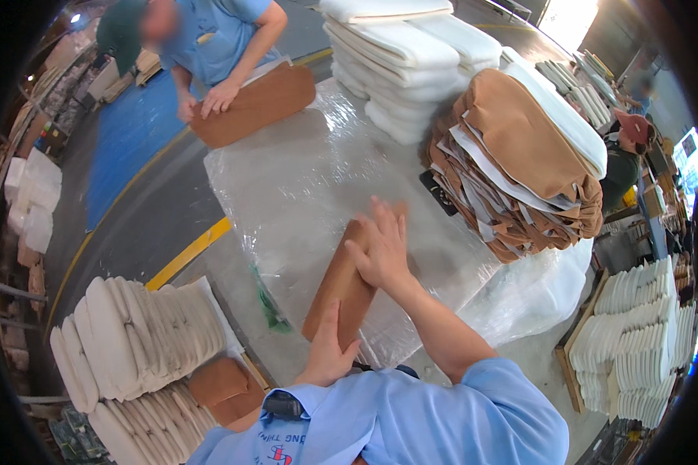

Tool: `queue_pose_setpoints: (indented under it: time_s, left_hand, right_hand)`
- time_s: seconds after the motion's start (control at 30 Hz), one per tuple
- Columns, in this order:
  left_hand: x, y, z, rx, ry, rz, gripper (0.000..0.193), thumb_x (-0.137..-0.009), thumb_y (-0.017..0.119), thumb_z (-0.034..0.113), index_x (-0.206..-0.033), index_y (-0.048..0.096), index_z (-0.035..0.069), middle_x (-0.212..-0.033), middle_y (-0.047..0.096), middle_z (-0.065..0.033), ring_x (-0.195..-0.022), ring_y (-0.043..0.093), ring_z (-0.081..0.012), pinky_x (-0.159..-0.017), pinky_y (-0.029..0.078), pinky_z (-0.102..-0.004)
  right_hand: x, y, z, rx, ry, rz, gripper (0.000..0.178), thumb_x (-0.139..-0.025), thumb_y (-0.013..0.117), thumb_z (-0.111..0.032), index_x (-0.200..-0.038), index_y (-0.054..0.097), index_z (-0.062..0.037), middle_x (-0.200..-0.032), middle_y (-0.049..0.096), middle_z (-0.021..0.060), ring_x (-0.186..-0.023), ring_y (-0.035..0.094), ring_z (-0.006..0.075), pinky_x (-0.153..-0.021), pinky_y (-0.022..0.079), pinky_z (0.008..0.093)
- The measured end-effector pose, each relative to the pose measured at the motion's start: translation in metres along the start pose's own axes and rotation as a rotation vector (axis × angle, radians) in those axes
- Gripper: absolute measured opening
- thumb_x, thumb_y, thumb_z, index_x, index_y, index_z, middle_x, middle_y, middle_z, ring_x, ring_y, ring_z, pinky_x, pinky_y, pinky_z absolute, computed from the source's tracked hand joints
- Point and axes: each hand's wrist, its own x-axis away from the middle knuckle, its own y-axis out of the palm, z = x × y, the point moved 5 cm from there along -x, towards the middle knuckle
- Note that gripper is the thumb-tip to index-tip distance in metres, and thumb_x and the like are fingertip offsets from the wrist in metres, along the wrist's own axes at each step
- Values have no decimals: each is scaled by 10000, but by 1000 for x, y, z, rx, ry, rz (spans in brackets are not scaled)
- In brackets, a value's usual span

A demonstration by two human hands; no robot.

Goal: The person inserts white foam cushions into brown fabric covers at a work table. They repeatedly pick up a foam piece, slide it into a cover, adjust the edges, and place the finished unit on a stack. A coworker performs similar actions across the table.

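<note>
A brown covered cushion [340,285] stands on its edge on the plastic-wrapped table [302,186] in front of me. My left hand [327,350] grips its near end from below. My right hand [381,246] presses flat with spread fingers against its far upper side. A pile of brown fabric covers [520,167] lies to the right on the table. White foam cushions [403,58] are stacked at the far side.
Across the table another person in a blue shirt presses both hands on a brown cushion [252,105]. Stacks of white foam pads [132,333] stand at lower left, more [636,341] on a pallet at right. A yellow floor line [190,252] runs left of the table.
</note>
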Motion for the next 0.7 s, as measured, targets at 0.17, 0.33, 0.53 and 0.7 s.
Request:
queue_pose_setpoints:
  time_s: [0.17,0.33,0.53,0.7]
  left_hand:
    - [-2,-11,-9,-39,66,34,910,-906,725,132,-1661,223,51,-1650,333,-265,-1477,417,-455,-1202,390,-459]
    - [-4,-16,-10,-216,161,46,815,-908,711,118,-1639,354,176,-1630,331,-298,-1420,450,-517,-1092,499,-496]
    - [-8,-14,-7,-222,162,49,733,-899,698,48,-1573,484,241,-1586,348,-351,-1377,477,-555,-1051,527,-511]
    - [-11,-26,-16,-216,79,13,718,-884,694,11,-1540,532,251,-1567,373,-347,-1363,498,-544,-1068,518,-491]
  right_hand:
    - [-46,29,56,-181,200,82,535,-916,718,-253,-1387,595,-30,-1559,473,211,-1397,460,405,-1188,332,538]
    - [-63,57,112,-666,616,91,337,-966,669,-255,-1163,691,17,-1058,728,123,-938,664,217,-898,512,346]
    - [-63,68,136,-839,695,194,449,-1031,548,-366,-881,715,23,-783,681,70,-800,624,161,-767,482,333]
    - [-47,99,143,-884,715,242,557,-1052,491,-452,-906,734,27,-806,699,93,-798,627,185,-769,486,356]
